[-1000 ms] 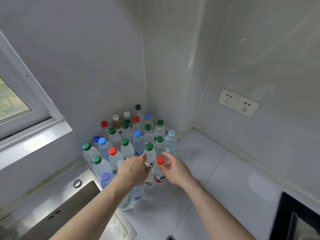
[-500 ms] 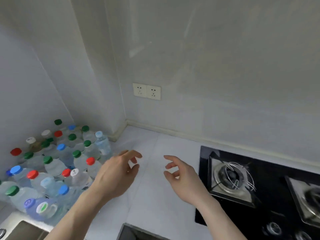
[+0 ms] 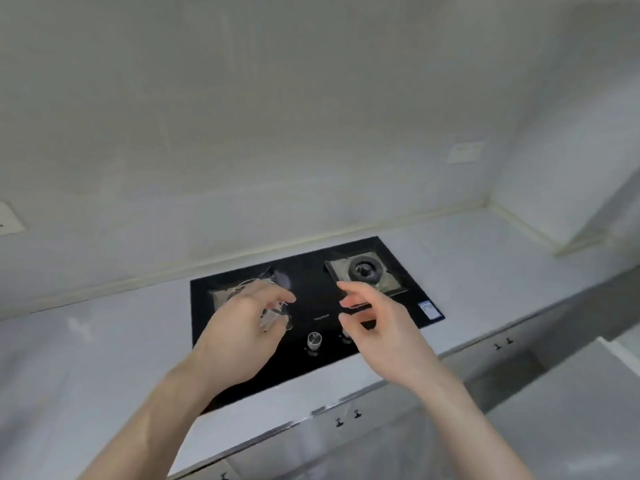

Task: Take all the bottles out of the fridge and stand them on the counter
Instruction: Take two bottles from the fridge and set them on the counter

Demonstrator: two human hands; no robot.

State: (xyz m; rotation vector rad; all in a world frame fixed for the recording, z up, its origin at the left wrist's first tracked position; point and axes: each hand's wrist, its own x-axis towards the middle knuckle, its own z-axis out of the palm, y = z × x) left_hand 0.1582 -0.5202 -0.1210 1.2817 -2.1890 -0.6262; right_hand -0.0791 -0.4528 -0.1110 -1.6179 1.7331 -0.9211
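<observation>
No bottle and no fridge show in the head view at this moment. My left hand (image 3: 242,330) hangs in the air over the left burner of the black gas hob (image 3: 311,306), fingers loosely curled and holding nothing. My right hand (image 3: 377,327) hovers beside it over the hob's middle, fingers relaxed and spread, also holding nothing. The white counter (image 3: 97,348) stretches to both sides of the hob.
The hob has a right burner (image 3: 365,270) and a knob (image 3: 314,340) near its front edge. A wall socket (image 3: 10,218) sits at the far left, another socket (image 3: 464,152) at the right. Cabinet doors with small handles (image 3: 348,419) run below the counter's edge.
The view has swung right, away from the cluster of bottles in the counter corner, which has left the frame. Both hands let go of the bottles and now hover with nothing in them over the hob.
</observation>
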